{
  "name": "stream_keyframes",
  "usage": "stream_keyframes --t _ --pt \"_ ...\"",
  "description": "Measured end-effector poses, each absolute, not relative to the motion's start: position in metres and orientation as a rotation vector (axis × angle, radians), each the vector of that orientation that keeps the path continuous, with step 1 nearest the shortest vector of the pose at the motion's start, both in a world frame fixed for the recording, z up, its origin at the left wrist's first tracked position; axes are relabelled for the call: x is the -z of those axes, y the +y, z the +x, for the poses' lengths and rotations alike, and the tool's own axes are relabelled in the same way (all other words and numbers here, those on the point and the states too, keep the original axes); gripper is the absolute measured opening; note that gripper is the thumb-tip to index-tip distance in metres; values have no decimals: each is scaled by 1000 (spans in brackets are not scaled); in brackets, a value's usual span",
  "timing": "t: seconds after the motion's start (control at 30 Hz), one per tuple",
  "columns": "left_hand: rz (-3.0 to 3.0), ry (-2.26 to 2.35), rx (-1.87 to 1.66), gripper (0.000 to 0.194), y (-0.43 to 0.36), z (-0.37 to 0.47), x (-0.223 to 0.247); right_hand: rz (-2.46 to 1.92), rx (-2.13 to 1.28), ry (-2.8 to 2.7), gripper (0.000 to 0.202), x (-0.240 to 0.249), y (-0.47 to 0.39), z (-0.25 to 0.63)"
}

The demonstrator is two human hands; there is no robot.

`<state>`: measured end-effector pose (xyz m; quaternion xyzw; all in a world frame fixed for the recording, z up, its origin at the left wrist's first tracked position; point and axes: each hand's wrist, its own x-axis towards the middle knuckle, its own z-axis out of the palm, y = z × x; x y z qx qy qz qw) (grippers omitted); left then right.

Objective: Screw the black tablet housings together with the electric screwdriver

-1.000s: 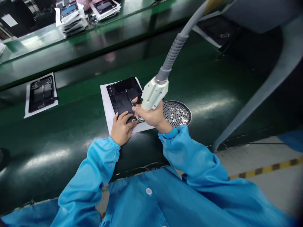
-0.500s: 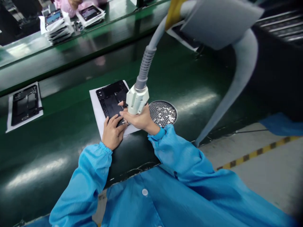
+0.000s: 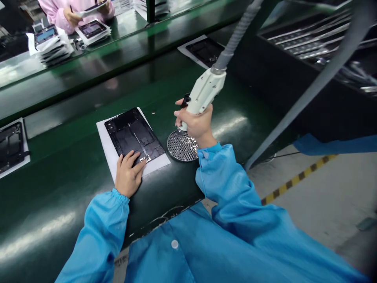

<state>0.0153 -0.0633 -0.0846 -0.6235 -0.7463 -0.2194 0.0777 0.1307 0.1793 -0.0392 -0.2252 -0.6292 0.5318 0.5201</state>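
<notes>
Right hand grips driver over screw dish; left hand flat on black frame.

Right hand (image 3: 196,125): fingers closed around white electric screwdriver (image 3: 203,94), tip down at the round perforated screw dish (image 3: 180,147), near counter's (image 3: 73,184) front edge. Left hand (image 3: 127,175): fingers spread open, pressing the near corner of black device frame (image 3: 134,135), which lies on a white sheet (image 3: 106,151) just left of the dish.

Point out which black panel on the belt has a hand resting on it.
The black panel on white paper nearest the person: the left hand lies flat on its near edge. The panels at far left and beyond the screwdriver lie untouched.
</notes>
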Motion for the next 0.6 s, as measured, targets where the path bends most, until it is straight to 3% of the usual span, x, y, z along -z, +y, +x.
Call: stream_keyframes --t 0.6 --pt "-1874 -2244 643 23 -63 16 83 -492 -1330 -1521 12 42 177 128"
